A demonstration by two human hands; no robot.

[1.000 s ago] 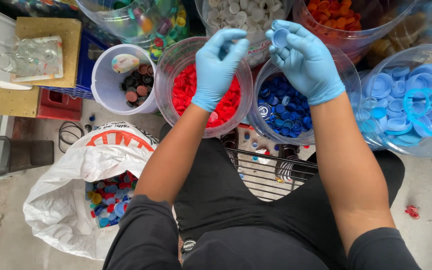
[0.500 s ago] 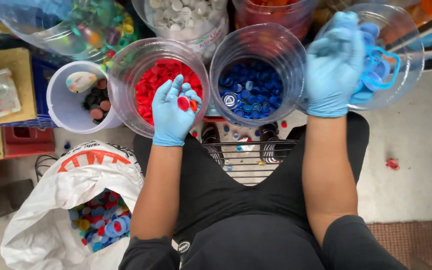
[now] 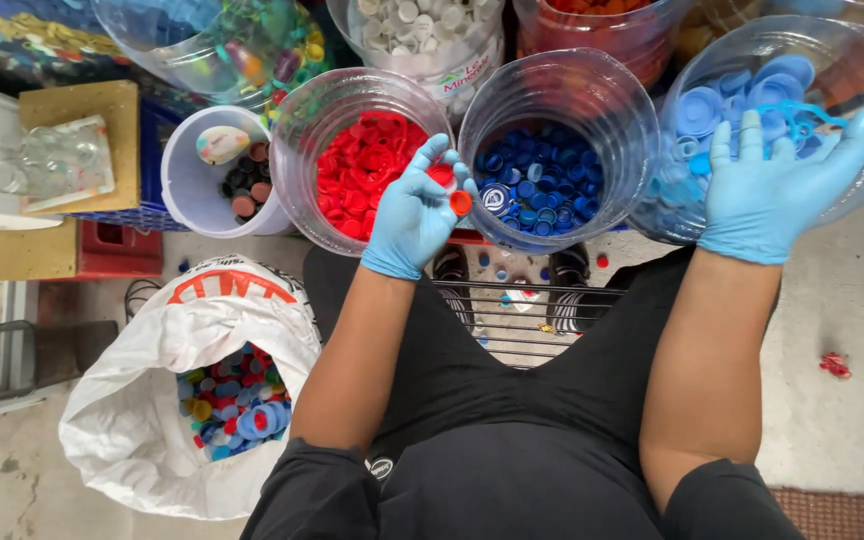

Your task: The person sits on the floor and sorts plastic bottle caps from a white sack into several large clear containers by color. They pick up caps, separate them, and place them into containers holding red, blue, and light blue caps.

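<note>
My left hand, in a blue glove, hovers between the clear tub of red caps and the clear tub of dark blue caps. It pinches a red cap at its fingertips, and an orange-red cap sits by its thumb. My gloved right hand lies palm down with fingers spread on the near rim of the clear tub of light blue caps. It holds nothing that I can see.
A white tub of dark caps stands left of the red tub. Tubs of white, orange and mixed caps stand behind. A white bag of mixed caps sits at my left knee. A wire rack lies between my legs.
My right hand has swung right from the dark blue tub to the light blue tub and spread its fingers. My left hand has shifted right with red caps in it.
</note>
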